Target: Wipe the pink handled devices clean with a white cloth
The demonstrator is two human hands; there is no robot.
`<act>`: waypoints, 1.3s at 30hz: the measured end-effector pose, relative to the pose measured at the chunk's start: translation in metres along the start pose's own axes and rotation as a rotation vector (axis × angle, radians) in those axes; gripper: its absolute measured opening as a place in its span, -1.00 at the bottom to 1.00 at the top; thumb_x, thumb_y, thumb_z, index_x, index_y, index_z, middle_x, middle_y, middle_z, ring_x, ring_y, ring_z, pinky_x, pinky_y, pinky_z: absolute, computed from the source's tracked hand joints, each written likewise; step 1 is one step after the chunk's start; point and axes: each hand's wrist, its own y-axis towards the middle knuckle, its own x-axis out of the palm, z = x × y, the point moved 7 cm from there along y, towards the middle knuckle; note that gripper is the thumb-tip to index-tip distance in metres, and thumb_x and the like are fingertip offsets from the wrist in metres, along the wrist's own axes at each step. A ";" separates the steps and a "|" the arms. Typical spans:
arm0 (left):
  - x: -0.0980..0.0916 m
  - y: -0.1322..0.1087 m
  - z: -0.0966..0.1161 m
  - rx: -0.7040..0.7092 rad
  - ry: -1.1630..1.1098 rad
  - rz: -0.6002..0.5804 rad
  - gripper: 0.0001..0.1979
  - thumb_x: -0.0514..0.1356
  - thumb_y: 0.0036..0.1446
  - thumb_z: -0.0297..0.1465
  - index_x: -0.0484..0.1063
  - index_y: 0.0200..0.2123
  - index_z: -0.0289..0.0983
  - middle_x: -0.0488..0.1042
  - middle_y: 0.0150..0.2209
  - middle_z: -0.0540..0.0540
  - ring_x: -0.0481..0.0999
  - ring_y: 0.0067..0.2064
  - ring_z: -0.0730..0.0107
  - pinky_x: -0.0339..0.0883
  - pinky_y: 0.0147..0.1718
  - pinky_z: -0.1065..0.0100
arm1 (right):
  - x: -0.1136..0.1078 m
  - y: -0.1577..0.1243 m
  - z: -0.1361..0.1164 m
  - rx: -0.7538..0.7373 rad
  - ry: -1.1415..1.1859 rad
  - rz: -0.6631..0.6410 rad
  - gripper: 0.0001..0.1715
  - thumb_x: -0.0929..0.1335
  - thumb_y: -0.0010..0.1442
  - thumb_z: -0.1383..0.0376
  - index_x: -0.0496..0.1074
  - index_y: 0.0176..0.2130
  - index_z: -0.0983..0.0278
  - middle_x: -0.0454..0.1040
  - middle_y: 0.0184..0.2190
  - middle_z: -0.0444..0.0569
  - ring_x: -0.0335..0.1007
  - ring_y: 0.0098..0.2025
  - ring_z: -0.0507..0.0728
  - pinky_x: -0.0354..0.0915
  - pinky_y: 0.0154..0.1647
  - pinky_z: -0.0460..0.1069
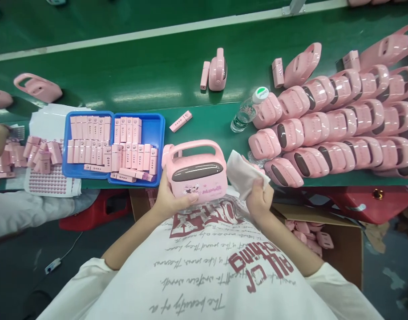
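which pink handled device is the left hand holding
The left hand holds the pink device before the printed white shirt, dark window facing the camera; the rows of devices at right rest on the green bench.

I worked under fairly bright light from above. Patches of glare marked the green work surface; highlights crossed the pink case I held. The floor lay dim. Shapes stretched toward the edges.

White short-sleeved shirt with dark red block lettering and grey cursive script
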 end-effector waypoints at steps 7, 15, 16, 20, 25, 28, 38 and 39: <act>0.013 0.012 -0.007 0.015 -0.147 -0.047 -0.10 0.34 -0.08 -0.01 0.07 0.28 -0.11 0.31 0.18 -0.20 0.31 0.20 0.02 0.23 0.17 0.04 | 0.045 0.014 -0.026 0.037 0.163 -0.158 -0.23 0.19 0.24 -0.17 0.21 0.25 0.20 0.25 0.27 0.04 0.07 0.34 0.18 0.09 0.33 0.09; 0.025 0.020 -0.022 -0.421 -0.333 -0.170 -0.35 0.10 0.13 0.08 0.22 0.22 -0.05 0.32 0.21 -0.15 0.42 0.09 -0.03 0.47 -0.13 0.07 | 0.042 0.047 0.002 0.277 0.132 -0.140 -0.31 0.24 0.18 -0.20 0.55 -0.12 0.30 0.60 -0.21 0.00 0.43 0.01 0.25 0.30 0.11 0.16; 0.027 0.020 -0.022 -0.456 -0.359 -0.147 -0.36 0.12 0.13 0.05 0.22 0.22 -0.04 0.34 0.19 -0.14 0.45 0.06 -0.01 0.50 -0.18 0.10 | 0.039 0.048 0.001 0.241 0.113 -0.092 -0.32 0.23 0.21 -0.17 0.54 -0.10 0.30 0.60 -0.19 0.00 0.44 0.00 0.25 0.30 0.10 0.16; 0.040 0.020 -0.025 -0.588 -0.554 -0.061 -0.40 0.10 0.17 0.00 0.25 0.20 -0.12 0.45 0.09 -0.16 0.53 -0.06 0.07 0.53 -0.34 0.23 | 0.030 0.043 -0.022 -0.005 0.088 0.094 -0.40 0.12 0.35 -0.01 0.46 0.05 0.28 0.53 0.00 0.05 0.40 0.10 0.22 0.27 0.13 0.15; 0.048 0.016 -0.034 -0.740 -0.723 0.014 -0.48 -0.06 0.29 -0.07 0.24 0.19 -0.20 0.53 -0.04 -0.16 0.60 -0.16 0.17 0.54 -0.35 0.24 | 0.059 0.023 -0.079 -0.630 -0.248 -0.069 -0.50 0.09 0.39 0.13 0.41 0.11 0.19 0.52 0.03 -0.01 0.33 0.19 0.18 0.13 0.27 0.17; 0.039 0.010 -0.046 -0.747 -0.688 0.125 -0.55 -0.07 0.32 -0.16 0.26 0.16 -0.23 0.56 -0.14 -0.15 0.61 -0.20 0.22 0.53 -0.34 0.24 | 0.090 0.000 -0.090 -1.007 -0.451 -0.331 -0.59 0.18 0.36 0.23 0.38 0.12 0.19 0.52 0.05 -0.06 0.33 0.19 0.11 0.10 0.30 0.10; 0.034 0.025 -0.024 -0.621 -1.011 0.000 -0.41 -0.21 0.34 -0.13 0.18 0.23 -0.39 0.59 -0.21 -0.23 0.62 -0.28 0.25 0.50 -0.47 0.40 | 0.064 -0.004 -0.029 -0.832 -0.401 -0.153 -0.44 0.15 0.33 0.08 0.15 0.28 0.00 0.30 0.25 -0.09 0.01 0.37 0.21 -0.16 0.40 0.25; 0.034 0.026 -0.021 -0.602 -0.999 -0.034 -0.40 -0.22 0.34 -0.11 0.15 0.26 -0.36 0.59 -0.16 -0.24 0.62 -0.25 0.20 0.51 -0.50 0.37 | 0.060 0.000 -0.029 -0.741 -0.362 -0.084 -0.40 0.13 0.32 0.02 0.12 0.30 0.02 0.19 0.31 -0.06 -0.10 0.40 0.25 -0.17 0.39 0.29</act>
